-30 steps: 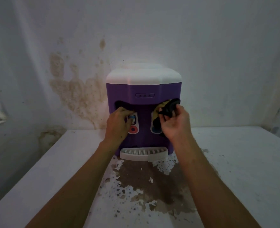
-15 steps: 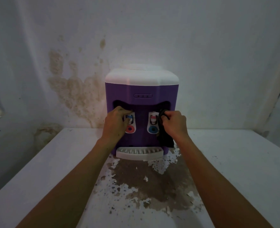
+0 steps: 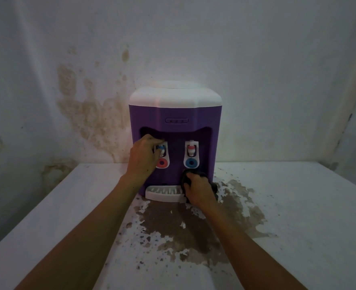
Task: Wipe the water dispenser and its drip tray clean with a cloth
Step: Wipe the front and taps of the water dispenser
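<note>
The dispenser (image 3: 175,130) stands against the stained wall (image 3: 89,114) — bare, peeling counter (image 3: 298,216) lies on both sides of it. The right hand (image 3: 199,190) grips a dark cloth (image 3: 190,176) at the drip tray's (image 3: 162,192) right end; the left hand (image 3: 143,158) curls round the left tap (image 3: 162,150).

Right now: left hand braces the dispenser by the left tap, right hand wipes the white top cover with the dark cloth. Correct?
Not quite. In the head view the right hand presses the dark cloth low on the dispenser, at the drip tray's right end, not the top cover. The left hand part is right.
</note>
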`<state>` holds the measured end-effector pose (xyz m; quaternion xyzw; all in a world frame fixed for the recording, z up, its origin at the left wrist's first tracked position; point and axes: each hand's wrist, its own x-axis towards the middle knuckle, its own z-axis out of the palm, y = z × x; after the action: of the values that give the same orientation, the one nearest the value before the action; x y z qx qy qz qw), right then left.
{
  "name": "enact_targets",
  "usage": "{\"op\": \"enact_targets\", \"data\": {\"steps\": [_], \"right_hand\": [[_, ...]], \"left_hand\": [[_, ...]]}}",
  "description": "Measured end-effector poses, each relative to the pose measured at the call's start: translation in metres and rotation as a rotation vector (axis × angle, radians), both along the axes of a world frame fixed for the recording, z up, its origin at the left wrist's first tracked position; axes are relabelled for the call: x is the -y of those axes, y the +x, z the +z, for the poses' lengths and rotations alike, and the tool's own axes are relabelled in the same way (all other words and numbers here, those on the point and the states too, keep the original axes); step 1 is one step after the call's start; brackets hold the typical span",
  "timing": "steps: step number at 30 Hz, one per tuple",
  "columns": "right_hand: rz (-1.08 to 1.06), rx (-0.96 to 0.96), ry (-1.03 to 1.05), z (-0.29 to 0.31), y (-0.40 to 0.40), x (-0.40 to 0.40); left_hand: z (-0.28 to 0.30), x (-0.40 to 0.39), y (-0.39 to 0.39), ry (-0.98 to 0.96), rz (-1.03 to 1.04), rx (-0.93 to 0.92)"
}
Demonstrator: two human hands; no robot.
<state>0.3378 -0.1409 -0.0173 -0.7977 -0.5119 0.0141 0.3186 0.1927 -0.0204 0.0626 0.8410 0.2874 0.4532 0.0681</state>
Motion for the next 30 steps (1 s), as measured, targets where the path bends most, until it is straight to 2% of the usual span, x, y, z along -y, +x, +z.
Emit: {"op": "enact_targets", "data": {"steps": [7, 9, 13, 16, 18, 23, 27, 30], "right_hand": [[0.179, -0.074, -0.092, -0.006, -0.033, -0.022], [0.188, -0.074, -0.037, -0.009, -0.034, -0.025], [0.109, -0.040, 0.103, -0.009, -0.020, -0.010], [0.006, 0.003, 0.183, -0.010, -0.006, 0.004], [-0.049, 0.049, 0.214, -0.012, 0.004, 0.012], [-0.092, 0.148, 0.167, -0.016, 0.021, 0.022], [0.012, 0.137, 0.077, -0.020, 0.021, 0.013], [0.025, 0.227, 0.065, -0.027, 0.023, 0.009]], "left_hand": [[-0.004, -0.003, -0.005, 0.007, -0.035, -0.044], [-0.009, -0.003, -0.008, -0.002, -0.061, -0.078], [-0.031, 0.001, -0.022, -0.035, -0.106, -0.098], [-0.056, 0.017, -0.033, -0.009, -0.038, 0.030], [-0.078, 0.028, -0.038, -0.065, -0.028, 0.080], [-0.121, 0.029, -0.035, -0.317, -0.044, -0.121], [-0.127, 0.020, -0.026, -0.342, -0.032, -0.223], [-0.131, 0.010, -0.022, -0.350, -0.007, -0.295]]}}
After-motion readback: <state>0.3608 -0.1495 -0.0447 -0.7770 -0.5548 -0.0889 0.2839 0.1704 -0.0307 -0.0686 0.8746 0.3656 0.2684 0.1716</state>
